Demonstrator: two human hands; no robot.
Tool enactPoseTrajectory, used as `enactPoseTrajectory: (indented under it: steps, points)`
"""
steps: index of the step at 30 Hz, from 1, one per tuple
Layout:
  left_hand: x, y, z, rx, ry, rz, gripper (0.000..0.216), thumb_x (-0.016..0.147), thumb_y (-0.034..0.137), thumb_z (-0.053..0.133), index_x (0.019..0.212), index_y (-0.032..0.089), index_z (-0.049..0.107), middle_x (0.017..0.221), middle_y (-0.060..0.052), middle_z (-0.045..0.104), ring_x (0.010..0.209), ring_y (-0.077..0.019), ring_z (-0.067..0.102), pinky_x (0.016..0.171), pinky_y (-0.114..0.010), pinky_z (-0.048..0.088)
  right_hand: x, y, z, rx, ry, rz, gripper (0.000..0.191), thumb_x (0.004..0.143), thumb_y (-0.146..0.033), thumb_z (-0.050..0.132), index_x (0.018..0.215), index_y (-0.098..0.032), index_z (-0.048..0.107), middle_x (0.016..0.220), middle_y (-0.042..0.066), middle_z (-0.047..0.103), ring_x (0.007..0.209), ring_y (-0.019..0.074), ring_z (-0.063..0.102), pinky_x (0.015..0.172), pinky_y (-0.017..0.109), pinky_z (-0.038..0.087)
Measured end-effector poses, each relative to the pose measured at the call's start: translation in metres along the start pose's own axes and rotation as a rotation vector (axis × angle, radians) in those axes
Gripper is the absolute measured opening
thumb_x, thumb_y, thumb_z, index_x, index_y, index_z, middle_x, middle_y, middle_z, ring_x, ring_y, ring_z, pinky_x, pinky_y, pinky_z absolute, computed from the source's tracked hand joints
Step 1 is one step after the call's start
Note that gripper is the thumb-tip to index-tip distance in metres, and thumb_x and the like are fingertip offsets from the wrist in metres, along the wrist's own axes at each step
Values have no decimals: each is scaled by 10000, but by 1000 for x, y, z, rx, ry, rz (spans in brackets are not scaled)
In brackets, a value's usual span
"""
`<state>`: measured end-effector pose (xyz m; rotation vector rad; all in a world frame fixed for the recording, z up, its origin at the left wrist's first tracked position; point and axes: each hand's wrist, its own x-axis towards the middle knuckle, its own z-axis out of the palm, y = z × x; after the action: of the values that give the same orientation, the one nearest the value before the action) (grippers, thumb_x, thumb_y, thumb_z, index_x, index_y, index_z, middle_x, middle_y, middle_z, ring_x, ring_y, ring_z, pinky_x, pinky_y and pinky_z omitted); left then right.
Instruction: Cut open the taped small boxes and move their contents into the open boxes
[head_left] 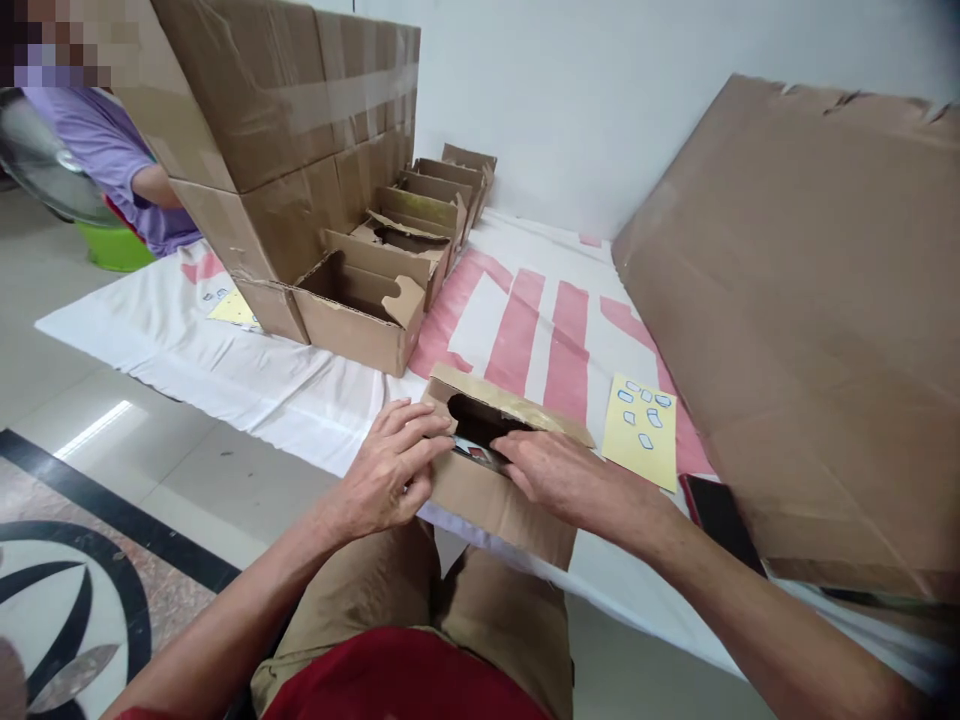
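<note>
A small open cardboard box (491, 500) rests on the white and red sheet just in front of my knees. My left hand (390, 465) grips its near left corner, fingers curled over the rim. My right hand (559, 475) lies over the near rim, with its fingers reaching into the dark opening where a small item (480, 455) shows. What the right fingers hold, if anything, is hidden. A yellow sticker sheet (641, 430) with small white labels lies to the right of the box.
A row of open cardboard boxes (360, 305) runs back along a stack of large taped cartons (285, 120). A large flat cardboard sheet (810, 320) leans at right, a dark phone (720, 520) beside it. Another person in purple (120, 160) sits far left by a fan.
</note>
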<state>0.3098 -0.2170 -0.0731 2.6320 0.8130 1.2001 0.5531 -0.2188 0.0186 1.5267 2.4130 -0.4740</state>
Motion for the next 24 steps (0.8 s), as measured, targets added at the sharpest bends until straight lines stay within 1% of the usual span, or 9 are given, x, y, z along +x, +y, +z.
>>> enactPoseTrajectory:
  steps: [2, 4, 7, 9, 12, 15, 18, 21, 24]
  points:
    - [3, -2, 2, -14, -19, -14, 538, 791, 1, 523, 1277, 196, 644, 1309, -115, 729, 1343, -300, 605, 1189, -551, 444, 2, 11, 5, 10, -72, -2, 267, 959, -199, 583, 1162, -210, 756, 1052, 101, 797, 977, 259, 737, 794, 311, 503]
    - [3, -4, 5, -21, -16, -35, 530, 802, 2, 515, 1281, 191, 639, 1308, -123, 728, 1327, -297, 622, 1165, -544, 469, 4, 15, -1, 11, -120, -33, 319, 935, -214, 609, 1224, -227, 743, 1074, 90, 801, 1014, 265, 740, 798, 305, 502]
    - [-2, -3, 11, -31, 31, -61, 439, 819, -3, 514, 1180, 199, 664, 1294, -125, 726, 1326, -289, 632, 1138, -522, 502, 8, 11, -13, -85, -193, -40, 398, 887, -160, 616, 1263, -212, 736, 1125, 106, 803, 1059, 287, 744, 808, 318, 499]
    - [-6, -2, 15, -35, 66, -81, 383, 823, -9, 518, 1105, 198, 674, 1313, -135, 709, 1356, -292, 618, 1136, -508, 515, 10, 4, -15, -168, -228, -7, 386, 900, -130, 574, 1243, -181, 746, 1124, 133, 806, 1059, 311, 753, 798, 339, 497]
    - [-11, -1, 21, -37, 115, -111, 354, 843, -12, 518, 1083, 188, 683, 1357, -157, 675, 1392, -293, 596, 1129, -487, 534, 10, -5, -9, -269, -190, 111, 352, 936, -102, 490, 1159, -140, 759, 1029, 171, 812, 984, 343, 773, 738, 362, 488]
    - [-12, 2, 24, -17, 137, -143, 342, 866, -1, 519, 1090, 188, 696, 1401, -166, 639, 1396, -294, 588, 1129, -494, 541, 6, -8, 0, -315, -57, 197, 338, 957, -90, 448, 1118, -128, 743, 993, 174, 814, 946, 345, 780, 727, 366, 481]
    - [-9, 5, 26, 18, 139, -181, 325, 870, 16, 536, 1077, 190, 716, 1446, -170, 600, 1395, -301, 580, 1123, -503, 547, -4, -2, 6, -259, 158, 185, 327, 964, -82, 438, 1084, -135, 738, 1037, 152, 816, 956, 307, 775, 765, 364, 498]
    - [-7, 8, 30, 43, 157, -218, 300, 870, 30, 555, 1048, 191, 734, 1462, -171, 580, 1384, -301, 584, 1090, -486, 568, -22, 10, 8, -171, 496, 141, 333, 971, -112, 434, 1066, -157, 750, 1063, 129, 816, 958, 297, 765, 812, 391, 528]
    - [-6, 9, 32, 32, 165, -255, 275, 877, 46, 556, 1004, 197, 747, 1448, -162, 588, 1350, -287, 610, 1064, -463, 579, -46, 20, 2, -37, 854, 78, 332, 1014, -188, 436, 1125, -191, 748, 1047, 100, 817, 933, 295, 765, 821, 409, 552]
